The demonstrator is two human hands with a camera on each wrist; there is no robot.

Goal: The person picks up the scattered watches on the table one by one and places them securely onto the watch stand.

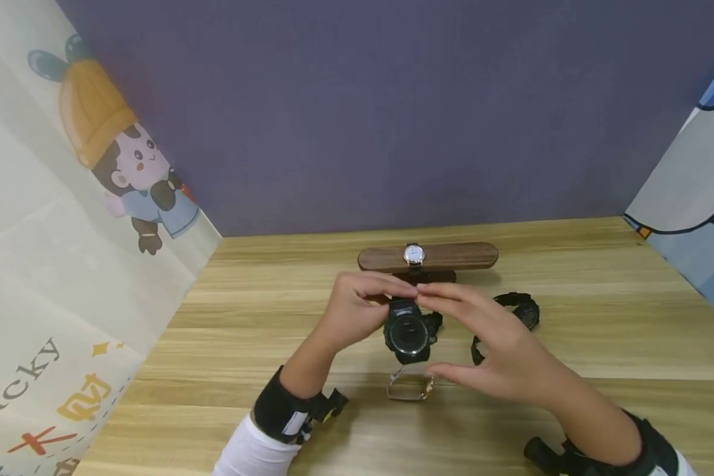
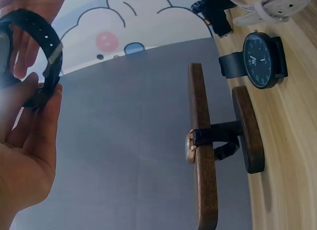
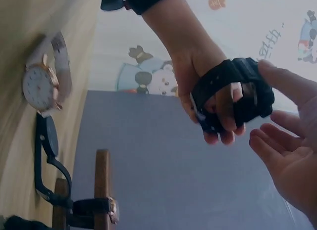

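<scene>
My left hand (image 1: 357, 314) holds a chunky black wristwatch (image 1: 408, 334) above the table, its round dial facing up toward the head camera. In the right wrist view the strap of this wristwatch (image 3: 215, 81) forms a closed loop, and fingers of the left hand (image 3: 198, 67) pass through it and pinch it. My right hand (image 1: 500, 350) stays beside the wristwatch with fingers extended and thumb apart. One digit of the right hand (image 3: 292, 165) appears to touch the case. Below the held wristwatch lies a watch with a pale strap (image 1: 409, 398).
A wooden watch stand (image 1: 458, 255) at the back carries a small white-dialled watch (image 1: 414, 254). Another black watch (image 1: 526, 312) lies right of the stand, partly behind my right hand. In the left wrist view a dark-dialled watch (image 2: 258, 60) sits near the stand.
</scene>
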